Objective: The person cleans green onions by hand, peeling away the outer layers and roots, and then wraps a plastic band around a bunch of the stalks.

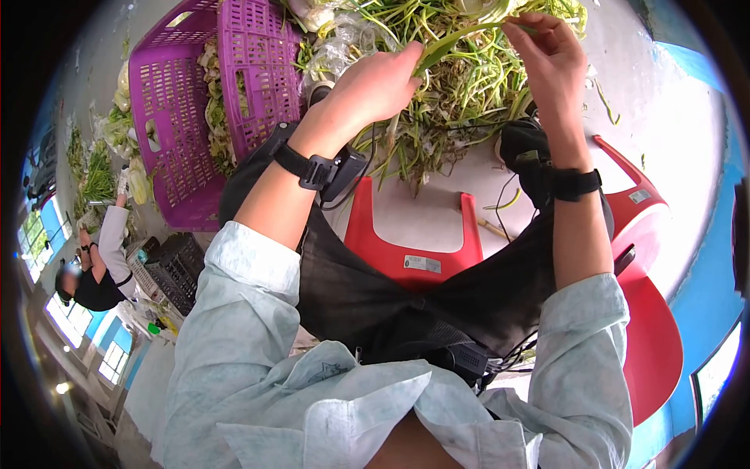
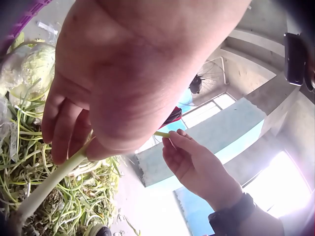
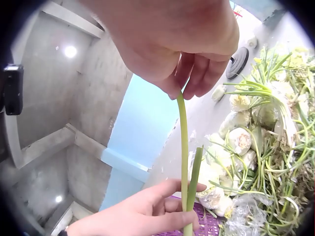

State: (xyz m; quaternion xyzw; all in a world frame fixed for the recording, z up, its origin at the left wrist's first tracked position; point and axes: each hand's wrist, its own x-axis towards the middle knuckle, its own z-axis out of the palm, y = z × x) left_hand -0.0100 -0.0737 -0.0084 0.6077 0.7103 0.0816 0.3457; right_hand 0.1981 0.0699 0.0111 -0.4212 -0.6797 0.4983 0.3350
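My left hand (image 1: 373, 87) grips a green onion (image 1: 455, 39) above a heap of scraps. In the left wrist view its pale stalk (image 2: 51, 186) slants down to the lower left from between thumb and fingers. My right hand (image 1: 556, 74) pinches the end of one long leaf, which stretches between the two hands. Seen from the right wrist, that yellow-green leaf (image 3: 184, 132) runs from the right fingertips to the left hand (image 3: 147, 209), and a shorter, darker green leaf (image 3: 195, 172) with a cut-looking end stands beside it.
Loose onion leaves and roots (image 1: 469, 102) lie heaped on the floor ahead. A purple crate (image 1: 176, 117) stands at left, and cabbages (image 3: 241, 141) lie by the heap. Between my legs is a red stool (image 1: 422, 262). Another person (image 1: 98, 270) works far left.
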